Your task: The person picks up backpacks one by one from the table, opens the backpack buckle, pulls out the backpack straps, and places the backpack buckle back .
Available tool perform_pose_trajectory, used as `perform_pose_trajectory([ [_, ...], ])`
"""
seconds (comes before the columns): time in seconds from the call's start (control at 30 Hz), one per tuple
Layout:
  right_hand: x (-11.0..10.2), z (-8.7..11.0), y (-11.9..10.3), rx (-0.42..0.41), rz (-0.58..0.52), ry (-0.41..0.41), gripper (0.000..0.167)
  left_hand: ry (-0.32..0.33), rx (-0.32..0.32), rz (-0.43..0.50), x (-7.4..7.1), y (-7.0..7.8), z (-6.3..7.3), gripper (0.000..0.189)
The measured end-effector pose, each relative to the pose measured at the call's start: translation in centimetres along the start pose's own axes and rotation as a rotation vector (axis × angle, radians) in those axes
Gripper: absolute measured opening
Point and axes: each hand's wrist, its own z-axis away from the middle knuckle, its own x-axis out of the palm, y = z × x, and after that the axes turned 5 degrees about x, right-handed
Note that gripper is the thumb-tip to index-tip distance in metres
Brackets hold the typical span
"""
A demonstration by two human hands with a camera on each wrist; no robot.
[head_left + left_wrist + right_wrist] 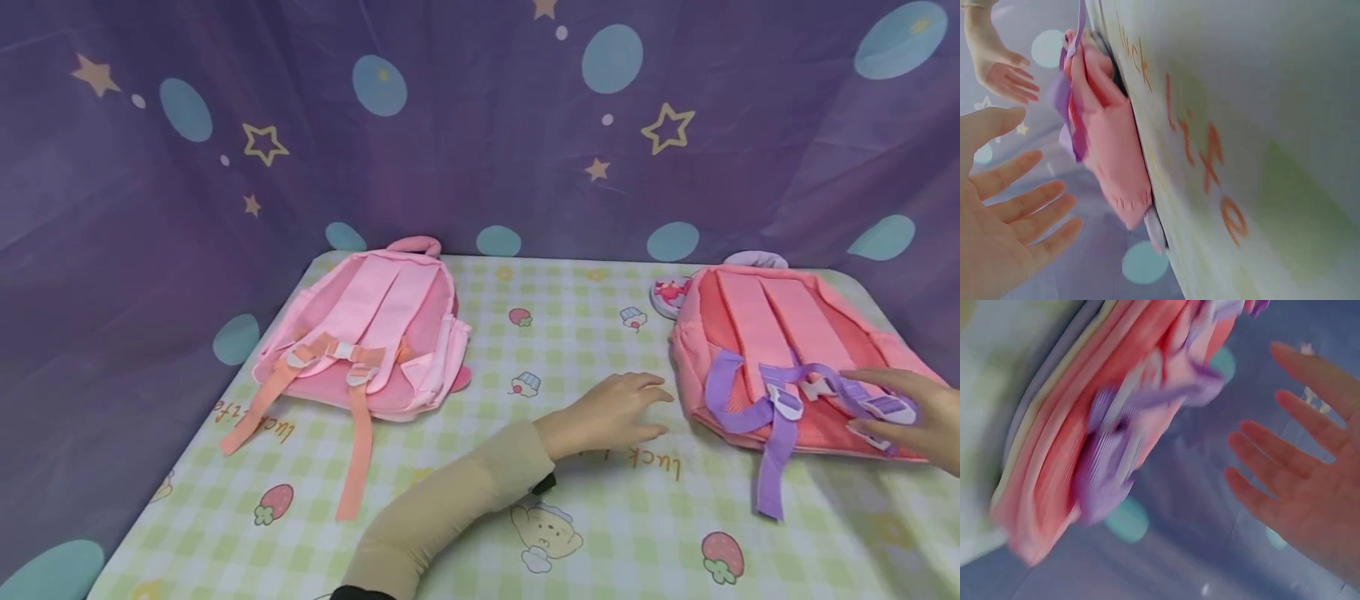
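Note:
A coral backpack (806,292) with purple webbing straps (782,450) lies straps-up on the right of the table. My left hand (617,412) hovers just left of it, fingers spread and holding nothing; the left wrist view shows the palm of this left hand (1013,212) apart from the bag. At the bag's lower right, my right hand (918,417) overlaps the purple straps in the head view. The right wrist view has the right hand (1304,469) with extended fingers, a gap between it and the backpack (1060,481). A pale pink backpack (397,292) with orange straps (360,458) lies straps-up on the left.
A green-checked cloth (600,542) with printed strawberries and cupcakes covers the table. Behind and to the left hangs a purple curtain (480,167) with stars and teal ovals. A round, red-patterned piece (670,293) sticks out at the coral bag's upper left.

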Motion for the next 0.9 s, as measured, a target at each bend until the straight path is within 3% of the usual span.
perform_pose_trajectory([
  [0.03, -0.7, -0.6, -3.1, -0.032, 0.006, 0.017, 0.066, 0.01, -0.008, 0.008, -0.1, -0.3, 0.5, 0.042],
  [0.1, -1.1, -1.6, -7.2, -0.081, 0.011, 0.045, 0.057, 0.034, -0.019, 0.018, -0.4, -0.8, 1.4, 0.041],
  [0.23, 0.6, -2.7, -9.2, -0.198, 0.003, 0.072, 0.058, 0.071, -0.043, 0.045, -1.1, -1.8, 3.2, 0.04],
  [0.5, 3.3, -4.5, -14.1, -0.202, -0.08, -0.039, 0.048, 0.129, -0.113, 0.076, -2.4, -3.6, 6.4, 0.039],
  [0.9, 7.2, -7.4, -18.4, -0.31, -0.154, -0.139, 0.038, 0.309, -0.165, 0.091, -3.2, -6.7, 11.3, 0.037],
])
